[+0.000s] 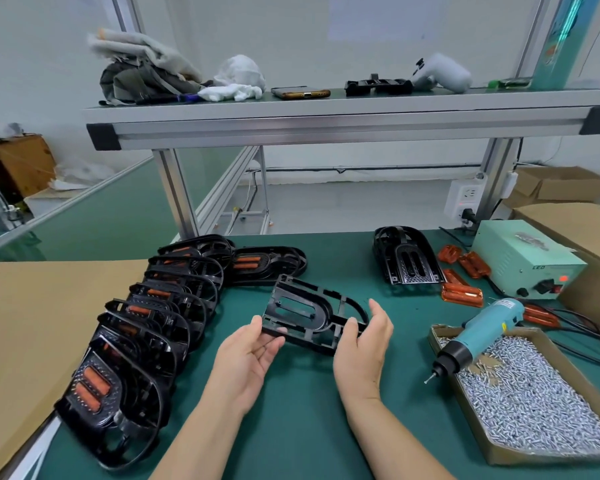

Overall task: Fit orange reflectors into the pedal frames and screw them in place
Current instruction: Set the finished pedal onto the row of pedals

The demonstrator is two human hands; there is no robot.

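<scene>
Head view: my left grip [253,355] and right grip [364,344] pinch opposite ends of the empty pedal frame [305,317], with the loose reflectors [461,294] lying rightward, nearer my right grip.

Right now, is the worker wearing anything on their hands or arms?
No. The left hand and the right hand are bare: no gloves, rings, watch or wristband. Both forearms are uncovered to the picture's bottom edge; no sleeve or cuff shows.

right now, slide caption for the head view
Left hand and right hand hold an empty pedal frame, finished pedals alongside.
</scene>
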